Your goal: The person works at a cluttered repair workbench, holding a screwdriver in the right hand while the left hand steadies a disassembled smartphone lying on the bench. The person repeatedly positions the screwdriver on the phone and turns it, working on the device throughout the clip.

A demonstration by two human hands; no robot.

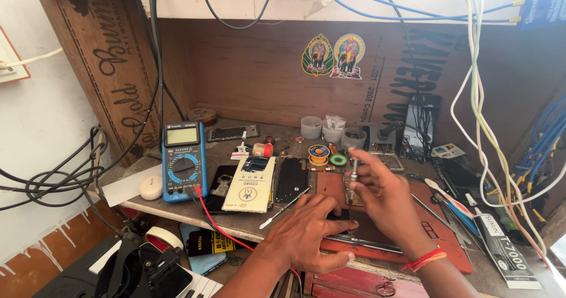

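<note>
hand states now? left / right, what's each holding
Left hand: open, fingers spread flat, pressing on a small dark part on the red mat.
Right hand: closed on a screwdriver, held upright.

A blue plastic meter (184, 161) is being kept left of a flat card box (250, 184), with small round plastic cups (311, 127) sitting behind.
</note>
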